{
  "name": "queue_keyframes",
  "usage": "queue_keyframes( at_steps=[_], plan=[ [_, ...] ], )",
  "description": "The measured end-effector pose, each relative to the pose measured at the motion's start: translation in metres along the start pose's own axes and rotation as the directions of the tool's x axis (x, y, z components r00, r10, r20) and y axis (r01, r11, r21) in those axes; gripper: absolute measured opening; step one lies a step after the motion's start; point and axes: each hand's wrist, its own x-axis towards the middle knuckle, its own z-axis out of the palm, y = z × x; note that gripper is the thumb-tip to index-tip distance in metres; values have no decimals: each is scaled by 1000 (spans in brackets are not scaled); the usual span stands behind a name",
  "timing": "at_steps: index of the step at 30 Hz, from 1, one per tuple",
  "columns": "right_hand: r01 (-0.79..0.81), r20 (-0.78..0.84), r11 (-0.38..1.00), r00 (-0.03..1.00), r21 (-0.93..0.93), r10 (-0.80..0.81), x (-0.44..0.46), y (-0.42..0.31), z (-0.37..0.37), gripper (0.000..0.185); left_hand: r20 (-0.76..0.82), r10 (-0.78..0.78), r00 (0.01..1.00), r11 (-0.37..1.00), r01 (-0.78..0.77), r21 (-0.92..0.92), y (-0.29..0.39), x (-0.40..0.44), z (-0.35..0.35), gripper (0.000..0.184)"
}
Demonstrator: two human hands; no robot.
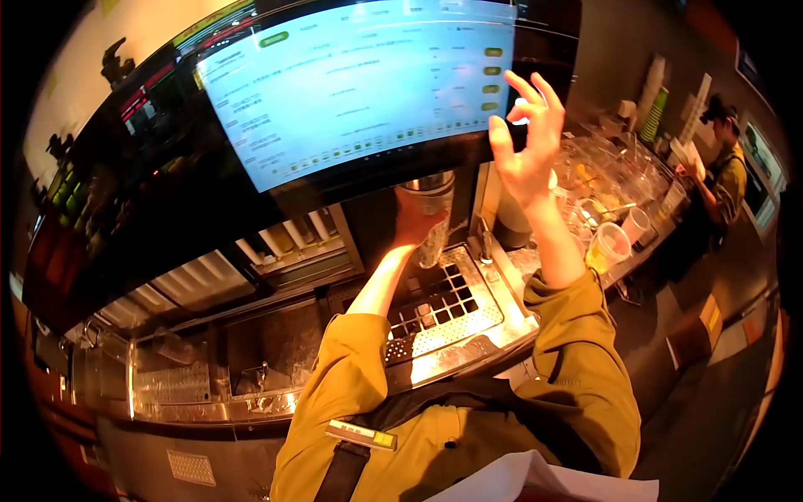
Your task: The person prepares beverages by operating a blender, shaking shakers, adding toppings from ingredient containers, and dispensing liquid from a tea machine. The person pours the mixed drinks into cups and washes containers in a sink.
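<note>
My left hand [416, 221] is wrapped round a clear cup or shaker [437, 219] with a metallic upper part, held just below a large lit screen [360, 84]. Raised at the screen's right edge is my right hand [530, 142], its fingers apart and slightly bent, with nothing visible between them. Rows of text and small green buttons show on the screen. Beneath the cup lies a metal drip tray with a dark grid [447, 297].
Clear plastic cups [609, 247] and containers crowd the right counter. Beyond it a co-worker [723, 167] holds something pale. Stacked cups [656, 115] stand at the back right. A metal sink [171, 381] lies left. A white paper [544, 481] is at the bottom edge.
</note>
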Motion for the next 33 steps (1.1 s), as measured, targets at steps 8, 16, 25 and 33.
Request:
queue_keyframes(
  at_steps=[8, 16, 25, 33],
  plan=[
    [-100, -50, 955, 992, 279, 118, -1, -31, -12, 13, -127, -9, 992, 987, 29, 159, 33, -11, -10, 104],
    [113, 179, 968, 972, 224, -155, -8, -42, 13, 22, -147, -152, 977, 979, 170, 112, 59, -16, -19, 106],
    [168, 159, 958, 965, 232, -207, -1, -42, 29, 16, -169, -163, 972, 976, 183, 114, 66, -18, -20, 108],
    [263, 102, 961, 957, 87, -271, 30, -15, 38, 18, -155, -171, 973, 972, 192, 135, 60, -17, -15, 103]
  ],
)
